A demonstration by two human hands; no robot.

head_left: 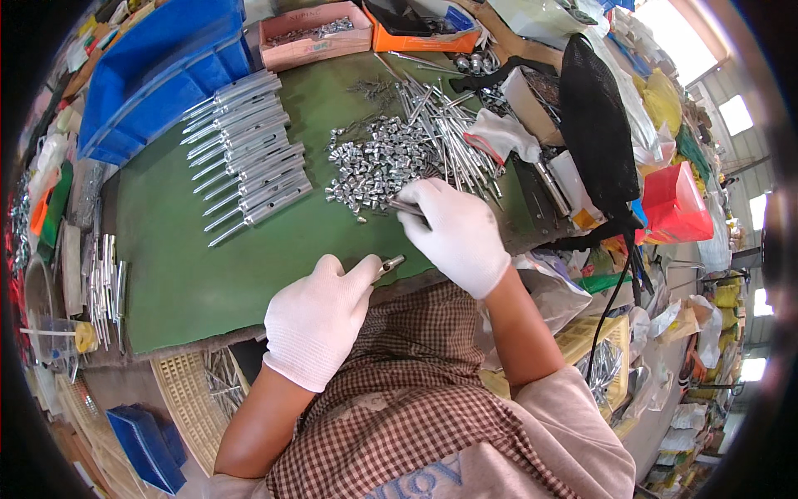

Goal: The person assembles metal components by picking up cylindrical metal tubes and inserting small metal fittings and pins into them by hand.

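Observation:
My left hand [320,320], in a white knit glove, is closed around a short silver metal tube [391,264] whose end sticks out past the fingers. My right hand [453,233], gloved too, has its fingers pinched at the near edge of a heap of small silver metal caps [374,158]. A small dark metal piece [405,205] shows at those fingertips; its kind is unclear. Long thin metal rods [440,125] lie in a loose pile behind the caps. To the left, several silver tubes with thin pointed rods [266,195] rest side by side in a row.
The green work mat [183,283] covers the table. At the back stand a blue plastic bin [166,75], a pink box [316,37] and an orange box [424,33] of small parts. A black mesh-covered object [594,125] rises at the right. Yellow crates [187,391] sit below the table edge.

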